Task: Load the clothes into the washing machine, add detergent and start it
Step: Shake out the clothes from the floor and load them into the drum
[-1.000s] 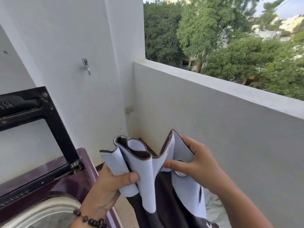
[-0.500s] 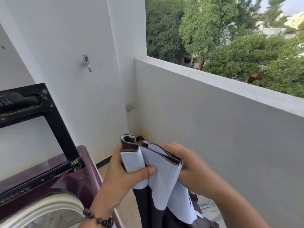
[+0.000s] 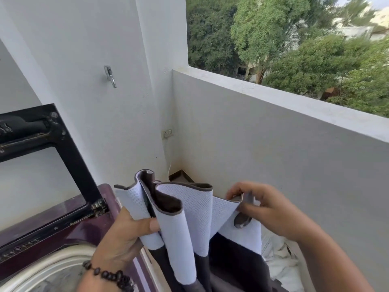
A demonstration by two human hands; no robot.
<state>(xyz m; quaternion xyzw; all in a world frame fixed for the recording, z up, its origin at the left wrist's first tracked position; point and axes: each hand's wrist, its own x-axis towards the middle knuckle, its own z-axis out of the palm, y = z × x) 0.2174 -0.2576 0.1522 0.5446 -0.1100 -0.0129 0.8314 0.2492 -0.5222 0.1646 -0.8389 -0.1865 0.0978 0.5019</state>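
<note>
- Beside the right edge of the washing machine [image 3: 69, 230], a dark cloth [image 3: 185, 218] with a white band hangs gathered in folds.
- The left hand [image 3: 126, 232] grips the folds, thumb clamped over them.
- The right hand [image 3: 265, 207] pinches the cloth's top edge.
- The machine's lid [image 3: 52, 148] stands raised.

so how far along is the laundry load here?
Done: the washing machine lid stands open. In hand: left hand and right hand both grip a dark curtain with white backing, held beside the machine, not yet in the drum. Left: loading it, detergent (none in view), start.
</note>
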